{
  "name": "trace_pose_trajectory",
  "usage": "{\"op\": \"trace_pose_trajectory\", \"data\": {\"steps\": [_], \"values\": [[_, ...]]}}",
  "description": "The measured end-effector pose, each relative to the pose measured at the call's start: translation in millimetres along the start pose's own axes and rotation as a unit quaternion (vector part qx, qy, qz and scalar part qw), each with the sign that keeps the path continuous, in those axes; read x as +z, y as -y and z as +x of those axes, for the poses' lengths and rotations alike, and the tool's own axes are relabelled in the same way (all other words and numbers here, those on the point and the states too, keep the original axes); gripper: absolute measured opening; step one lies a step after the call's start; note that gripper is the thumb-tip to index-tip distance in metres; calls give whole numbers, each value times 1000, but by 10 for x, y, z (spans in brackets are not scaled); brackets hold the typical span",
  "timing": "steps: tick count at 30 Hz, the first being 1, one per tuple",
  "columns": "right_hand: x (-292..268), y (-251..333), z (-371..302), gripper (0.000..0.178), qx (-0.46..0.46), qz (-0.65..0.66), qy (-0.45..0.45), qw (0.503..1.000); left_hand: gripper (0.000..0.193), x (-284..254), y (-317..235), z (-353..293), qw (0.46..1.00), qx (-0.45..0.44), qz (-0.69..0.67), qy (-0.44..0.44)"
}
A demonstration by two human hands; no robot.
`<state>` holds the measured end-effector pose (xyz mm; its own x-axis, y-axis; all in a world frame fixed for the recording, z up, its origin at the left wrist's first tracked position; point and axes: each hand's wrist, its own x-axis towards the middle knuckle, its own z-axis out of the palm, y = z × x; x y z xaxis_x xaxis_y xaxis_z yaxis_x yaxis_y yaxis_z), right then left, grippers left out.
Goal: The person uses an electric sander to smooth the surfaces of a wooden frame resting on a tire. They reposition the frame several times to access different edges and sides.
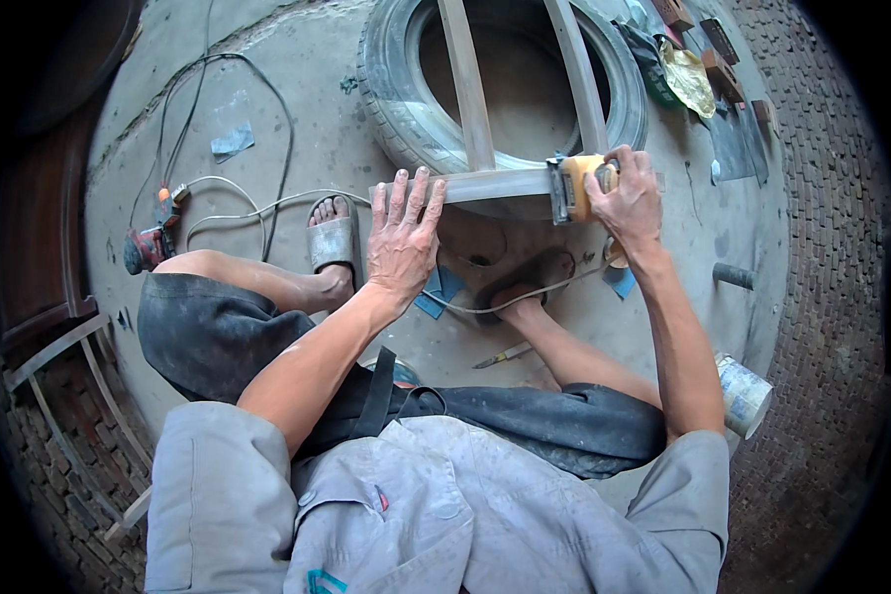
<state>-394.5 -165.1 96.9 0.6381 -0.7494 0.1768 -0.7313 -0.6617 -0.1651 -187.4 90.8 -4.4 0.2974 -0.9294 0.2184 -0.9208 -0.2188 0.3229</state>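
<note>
A wooden frame (505, 184) with a cross rail and two long bars lies over a car tire (391, 109) on the floor. My left hand (403, 228) rests on the left end of the cross rail, fingers stretched and somewhat apart; its thumb is hidden. At the rail's right end, my right hand (627, 198) is wrapped round a yellow power sander (576, 188). The sander's dark base meets the rail. A pale power cord (525, 297) loops across the floor between my feet toward my right forearm.
To the left lie a red power tool (148, 247) and black cables (285, 129). Blue sandpaper pieces (232, 143) are scattered about. A flat-handled tool (503, 355) lies between my legs. A whitish bucket (742, 396) sits right. Bricks (723, 74) and bags (687, 79) lie far right.
</note>
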Motion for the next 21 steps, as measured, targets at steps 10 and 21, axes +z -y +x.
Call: {"op": "trace_pose_trajectory", "data": {"steps": [10,21], "values": [[-79,773,-110,33,-126,39,64,989,72,-115,34,-4,999,-47,4,5],[-142,1326,-74,33,-300,69,154,939,56,103,244,-218,686,-509,-510,-100]]}}
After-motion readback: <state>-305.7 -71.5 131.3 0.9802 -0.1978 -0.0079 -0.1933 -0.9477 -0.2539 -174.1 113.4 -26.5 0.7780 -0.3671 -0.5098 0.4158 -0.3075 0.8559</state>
